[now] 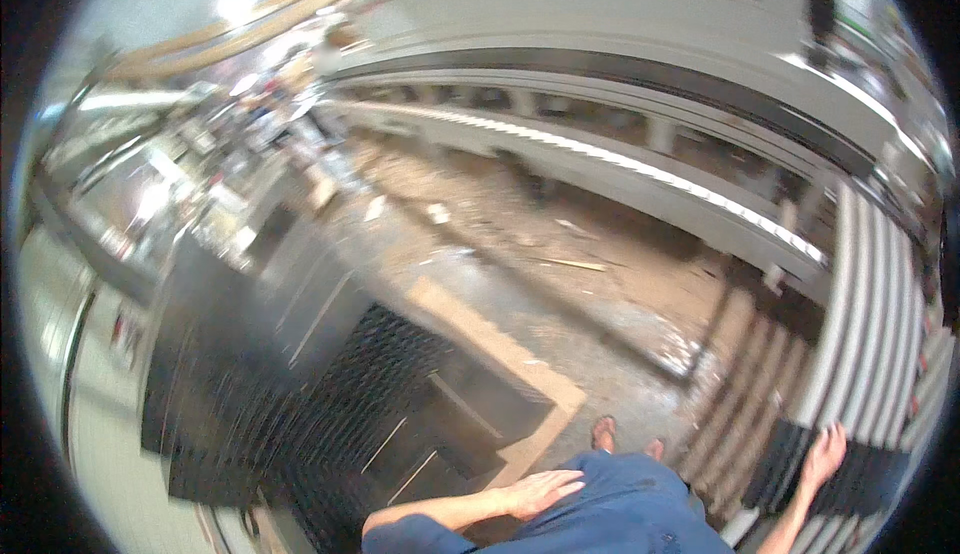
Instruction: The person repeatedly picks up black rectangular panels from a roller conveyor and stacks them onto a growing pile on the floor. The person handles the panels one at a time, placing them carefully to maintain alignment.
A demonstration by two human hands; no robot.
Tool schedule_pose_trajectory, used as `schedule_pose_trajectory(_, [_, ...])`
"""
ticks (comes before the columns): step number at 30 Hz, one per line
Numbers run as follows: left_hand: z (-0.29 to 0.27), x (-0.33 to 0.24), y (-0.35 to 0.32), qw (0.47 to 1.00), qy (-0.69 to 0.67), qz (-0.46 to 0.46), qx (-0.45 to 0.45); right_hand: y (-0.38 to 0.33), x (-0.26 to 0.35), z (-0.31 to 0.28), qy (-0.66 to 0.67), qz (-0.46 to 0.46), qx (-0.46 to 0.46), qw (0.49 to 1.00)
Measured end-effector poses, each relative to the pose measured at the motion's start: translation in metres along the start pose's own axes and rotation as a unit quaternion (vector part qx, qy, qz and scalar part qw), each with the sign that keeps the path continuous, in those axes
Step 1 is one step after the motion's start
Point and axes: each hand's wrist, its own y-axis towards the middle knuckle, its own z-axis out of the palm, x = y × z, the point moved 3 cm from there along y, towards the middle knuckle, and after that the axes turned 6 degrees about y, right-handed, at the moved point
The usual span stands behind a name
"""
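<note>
L hand [540,492] flat on thigh; R hand [824,457] near rollers [870,314], prob. open.

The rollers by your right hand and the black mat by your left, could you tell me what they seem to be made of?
The rollers look like bare metal: pale grey with a dull sheen. The black mat looks like rubber or plastic grid, going by its dark matte mesh pattern; motion blur leaves that open.

Rollers [880,284] right (grating [330,394] left)

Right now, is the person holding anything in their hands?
No. The left hand lies flat on the blue trousers; the right hand hangs empty, fingers loose.
</note>
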Motion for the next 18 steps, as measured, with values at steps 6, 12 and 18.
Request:
schedule_pose_trajectory(6, [-0.013,-0.007,0.015,0.994,-0.017,0.026,-0.104,0.037,0.084,-0.045,0.023,0.009,-0.066,0.998])
schedule_pose_trajectory(12, [0.017,0.026,0.019,0.995,-0.029,0.007,-0.092,0.017,0.053,-0.03,0.001,0.052,-0.066,0.996])
schedule_pose_trajectory(18, [0.009,0.034,0.022,0.998,-0.048,-0.029,-0.036,0.012,0.065,-0.035,0.005,0.06,-0.064,0.996])
